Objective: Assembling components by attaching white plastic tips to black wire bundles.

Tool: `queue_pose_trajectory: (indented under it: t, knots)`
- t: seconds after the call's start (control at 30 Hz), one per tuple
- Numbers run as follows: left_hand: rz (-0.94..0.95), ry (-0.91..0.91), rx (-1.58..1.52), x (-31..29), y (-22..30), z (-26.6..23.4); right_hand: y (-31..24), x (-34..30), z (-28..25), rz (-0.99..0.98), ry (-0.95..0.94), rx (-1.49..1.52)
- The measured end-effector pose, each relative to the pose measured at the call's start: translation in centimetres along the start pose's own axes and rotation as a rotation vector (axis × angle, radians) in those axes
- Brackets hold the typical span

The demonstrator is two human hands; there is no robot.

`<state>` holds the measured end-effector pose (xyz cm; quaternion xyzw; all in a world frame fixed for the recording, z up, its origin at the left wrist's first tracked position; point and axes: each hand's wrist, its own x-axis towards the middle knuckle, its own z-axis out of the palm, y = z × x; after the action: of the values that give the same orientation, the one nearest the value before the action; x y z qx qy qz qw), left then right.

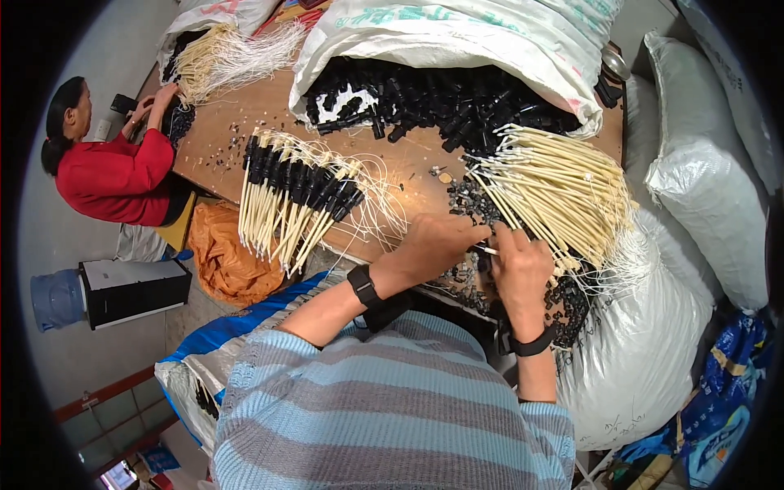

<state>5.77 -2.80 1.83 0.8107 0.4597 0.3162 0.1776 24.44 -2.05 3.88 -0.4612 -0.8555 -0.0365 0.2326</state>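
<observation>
My left hand (437, 247) and my right hand (523, 268) meet over the table's near edge, fingers closed. Between them shows the pale end of a cream sleeved wire (491, 251), pinched in my right hand. What my left fingertips grip is hidden. Small black plastic pieces (469, 200) lie scattered around and beneath both hands. Beyond my right hand lies a large bundle of cream sleeved wires (555, 192) with loose white ends. Left of my left hand lies a row of cream sleeved wires fitted with black connectors (306, 180).
An open white woven sack (457, 33) spills black connectors (425, 94) onto the brown table (216, 147). Full white sacks (645, 343) stand at the right. A co-worker in red (118, 175) handles parts at the far left. An orange bag (229, 253) sits beside the table.
</observation>
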Motion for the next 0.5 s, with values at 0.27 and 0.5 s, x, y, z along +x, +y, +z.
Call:
queue_pose_trajectory:
  t: [0.27,0.5]
  knots:
    - [-0.032,-0.036,0.038,-0.5,1.1,0.8,-0.7,0.3,-0.1,0.025,-0.065,-0.048]
    - [0.024,-0.052,0.074,-0.4,2.1,-0.2,-0.2,0.1,0.8,0.167,-0.056,0.221]
